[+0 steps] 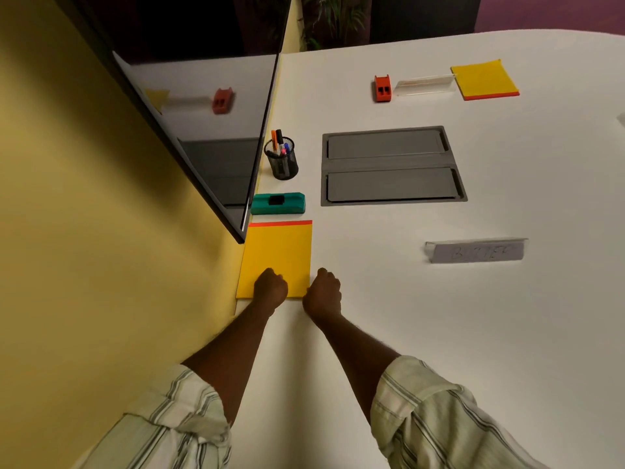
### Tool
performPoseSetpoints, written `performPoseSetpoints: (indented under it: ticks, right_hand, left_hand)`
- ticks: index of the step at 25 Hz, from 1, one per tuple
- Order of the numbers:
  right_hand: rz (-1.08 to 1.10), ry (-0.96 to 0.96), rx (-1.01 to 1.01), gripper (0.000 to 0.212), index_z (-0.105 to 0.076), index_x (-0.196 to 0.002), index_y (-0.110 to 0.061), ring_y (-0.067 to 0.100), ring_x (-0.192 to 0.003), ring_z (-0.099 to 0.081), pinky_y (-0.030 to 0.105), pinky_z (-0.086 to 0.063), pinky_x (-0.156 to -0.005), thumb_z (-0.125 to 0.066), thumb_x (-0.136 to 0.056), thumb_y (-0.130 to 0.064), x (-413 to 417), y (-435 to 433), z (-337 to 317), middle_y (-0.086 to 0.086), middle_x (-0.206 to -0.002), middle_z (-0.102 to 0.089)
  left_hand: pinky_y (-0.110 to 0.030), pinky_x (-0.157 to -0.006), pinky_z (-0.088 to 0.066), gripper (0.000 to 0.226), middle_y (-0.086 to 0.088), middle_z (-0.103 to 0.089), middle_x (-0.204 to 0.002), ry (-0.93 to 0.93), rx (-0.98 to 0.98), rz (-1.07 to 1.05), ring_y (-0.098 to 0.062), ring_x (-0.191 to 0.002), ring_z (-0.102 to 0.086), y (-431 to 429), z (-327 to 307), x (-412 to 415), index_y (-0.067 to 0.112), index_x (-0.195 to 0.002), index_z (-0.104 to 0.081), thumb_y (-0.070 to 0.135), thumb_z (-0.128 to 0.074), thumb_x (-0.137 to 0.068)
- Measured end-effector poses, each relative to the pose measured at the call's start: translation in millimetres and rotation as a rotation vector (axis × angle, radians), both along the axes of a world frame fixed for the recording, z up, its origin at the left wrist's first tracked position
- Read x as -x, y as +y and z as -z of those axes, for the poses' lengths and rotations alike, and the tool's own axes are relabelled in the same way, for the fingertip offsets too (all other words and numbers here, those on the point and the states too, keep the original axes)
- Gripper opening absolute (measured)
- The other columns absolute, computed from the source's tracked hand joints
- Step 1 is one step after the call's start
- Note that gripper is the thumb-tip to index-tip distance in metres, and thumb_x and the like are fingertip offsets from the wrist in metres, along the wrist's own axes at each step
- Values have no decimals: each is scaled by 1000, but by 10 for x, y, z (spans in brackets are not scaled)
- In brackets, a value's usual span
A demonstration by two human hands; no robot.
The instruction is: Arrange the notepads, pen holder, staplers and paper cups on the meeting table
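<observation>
Left hand (270,287) fingers clamp the yellow rectangular notepad (277,252) at the desk's (422,316) left edge. Right hand (323,292) fingers curl beside it, grip unclear.

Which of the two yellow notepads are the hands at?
The near notepad, beside the green stapler: the left hand lies on it, the right hand at its corner. The far notepad lies untouched.

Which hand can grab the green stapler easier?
Probably the left hand: it rests on the yellow notepad, and the green stapler lies straight ahead of it. The right hand sits aside, at the pad's right edge.
</observation>
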State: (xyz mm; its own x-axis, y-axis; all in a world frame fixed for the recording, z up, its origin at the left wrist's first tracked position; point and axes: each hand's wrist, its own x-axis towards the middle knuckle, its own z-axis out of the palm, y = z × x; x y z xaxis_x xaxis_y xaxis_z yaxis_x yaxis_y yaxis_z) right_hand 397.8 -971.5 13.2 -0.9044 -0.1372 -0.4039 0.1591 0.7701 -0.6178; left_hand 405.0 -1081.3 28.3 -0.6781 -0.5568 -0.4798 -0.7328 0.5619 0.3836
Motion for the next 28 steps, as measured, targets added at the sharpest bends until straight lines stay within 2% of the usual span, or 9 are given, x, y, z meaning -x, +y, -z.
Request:
performPoseSetpoints:
  ticks: [1,4,9,12,15,17,24,26,28]
  right_hand:
    - [-36,47,-17,34,-45,-122,-4,31,-115,-46,41,-42,-93,-55,-89,-4,-43,94,-1,15,-123,-51]
    - [-136,159,-62,28,-46,-120,-2,32,-114,-47,39,-41,-90,-50,-94,-11,-180,362,30,16,-123,-52]
    - [-167,224,-101,29,-49,-119,-3,32,-114,-47,40,-40,-90,-39,-100,-23,-525,772,75,15,-122,-53]
    - [-171,230,-112,31,-48,-120,-2,32,-115,-47,41,-41,-91,-36,-100,-23,-763,894,48,15,-123,-53]
    - [-193,237,-141,32,-47,-121,-2,32,-116,-46,42,-42,-91,-37,-99,-24,-1043,994,-26,15,-124,-52]
    - [-207,244,-180,35,-45,-123,-2,32,-118,-45,43,-43,-92,-37,-100,-27,-1179,1096,-89,15,-125,-50]
    - [-120,93,-207,42,-42,-128,-3,32,-124,-41,45,-42,-96,-36,-101,-35,-1888,1435,-140,15,-130,-46]
    - [-92,56,-196,42,-42,-128,-4,32,-125,-40,45,-42,-97,-35,-101,-35,-2253,1529,-56,15,-131,-46]
    - [-55,36,-194,41,-42,-128,-4,31,-124,-42,44,-42,-96,-36,-101,-34,-2557,1641,-8,15,-130,-46]
  left_hand:
    - [-34,-103,-35,43,-20,-39,-145,24,24,66,-32,-131,-40,104,-45,-32,-3,-139,-36,15,-38,-100]
    - [-36,-115,-19,44,-19,-28,-153,81,120,297,-32,-143,-21,405,-60,-115,0,-142,-33,16,-35,-102]
    - [-39,-119,-10,46,-14,-15,-158,183,155,448,-29,-148,-2,862,-21,-528,7,-146,-29,20,-34,-103]
    - [-38,-118,-13,48,-12,-18,-158,192,105,441,-28,-148,-2,1003,29,-803,7,-146,-26,26,-34,-102]
    - [-39,-118,-17,42,-14,-25,-154,199,113,526,-30,-147,-9,1098,45,-1095,3,-141,-34,18,-34,-102]
    - [-38,-118,-19,43,-13,-25,-154,209,101,544,-29,-147,-8,1177,8,-1209,3,-143,-30,14,-33,-102]
    - [-33,-115,-20,59,-14,-7,-159,203,-164,474,-23,-148,-8,1521,4,-1840,13,-151,-9,11,-34,-98]
    - [-31,-114,-19,56,-13,-9,-159,192,-172,502,-22,-148,-5,1609,75,-2156,11,-151,-10,10,-33,-99]
    - [-29,-114,-19,49,-12,-20,-156,186,-169,564,-21,-148,-5,1703,152,-2410,6,-147,-20,10,-32,-100]
